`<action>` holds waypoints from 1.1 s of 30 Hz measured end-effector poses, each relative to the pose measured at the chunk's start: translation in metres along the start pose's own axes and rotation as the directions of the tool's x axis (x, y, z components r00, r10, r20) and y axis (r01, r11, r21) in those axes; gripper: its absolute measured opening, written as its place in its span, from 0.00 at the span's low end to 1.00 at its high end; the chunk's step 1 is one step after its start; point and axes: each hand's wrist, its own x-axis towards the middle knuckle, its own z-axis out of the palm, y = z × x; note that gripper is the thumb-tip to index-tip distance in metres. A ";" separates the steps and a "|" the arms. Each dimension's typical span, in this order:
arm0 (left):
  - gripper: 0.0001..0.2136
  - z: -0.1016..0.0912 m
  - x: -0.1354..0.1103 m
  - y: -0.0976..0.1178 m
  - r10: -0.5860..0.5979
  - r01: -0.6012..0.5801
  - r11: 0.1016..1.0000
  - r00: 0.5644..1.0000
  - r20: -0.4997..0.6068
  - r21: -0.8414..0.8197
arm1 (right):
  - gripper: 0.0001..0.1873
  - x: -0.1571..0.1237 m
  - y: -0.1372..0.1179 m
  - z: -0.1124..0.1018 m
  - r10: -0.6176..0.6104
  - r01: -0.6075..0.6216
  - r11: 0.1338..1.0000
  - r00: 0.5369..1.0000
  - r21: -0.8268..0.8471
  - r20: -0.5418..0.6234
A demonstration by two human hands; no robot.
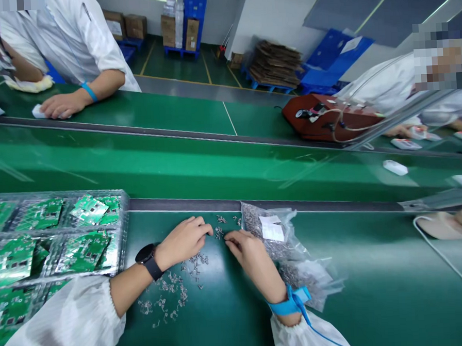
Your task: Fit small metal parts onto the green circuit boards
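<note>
My left hand [185, 239] rests on the green work mat with its fingers curled in a pinch; a black watch sits on that wrist. My right hand [245, 247] lies close beside it, fingers also drawn together, with a blue strap on the wrist. Between the two sets of fingertips lies a small cluster of tiny metal parts [219, 231]. More such small metal parts [171, 292] are scattered on the mat under my left forearm. What, if anything, each pinch holds is too small to see. A clear plastic bag of metal parts [273, 238] lies just right of my right hand.
Clear trays of green circuit boards [52, 239] fill the left. A green conveyor belt [215, 163] runs across beyond the mat. Across it, one person's hand [59, 105] presses a white item; another person sits at the right near a red fixture [324, 119]. A white cable [444, 257] lies right.
</note>
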 end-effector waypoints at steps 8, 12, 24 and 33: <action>0.13 -0.002 0.000 0.002 -0.010 0.010 1.000 1.000 0.007 -0.017 | 0.07 -0.023 -0.014 -0.007 0.032 -0.022 0.996 0.993 0.092 -0.113; 0.13 -0.001 0.000 0.002 -0.003 0.004 1.000 1.000 0.010 -0.009 | 0.07 -0.040 0.006 -0.002 0.108 -0.098 0.989 0.990 0.108 -0.087; 0.13 0.001 -0.001 -0.001 0.017 -0.017 1.000 1.000 -0.021 -0.005 | 0.13 0.016 0.033 -0.005 0.134 -0.105 0.989 0.940 0.109 -0.315; 0.13 0.002 -0.001 0.001 0.024 -0.023 0.998 0.999 -0.028 0.051 | 0.16 0.046 0.028 0.020 0.049 -0.063 0.997 0.947 -0.034 -0.317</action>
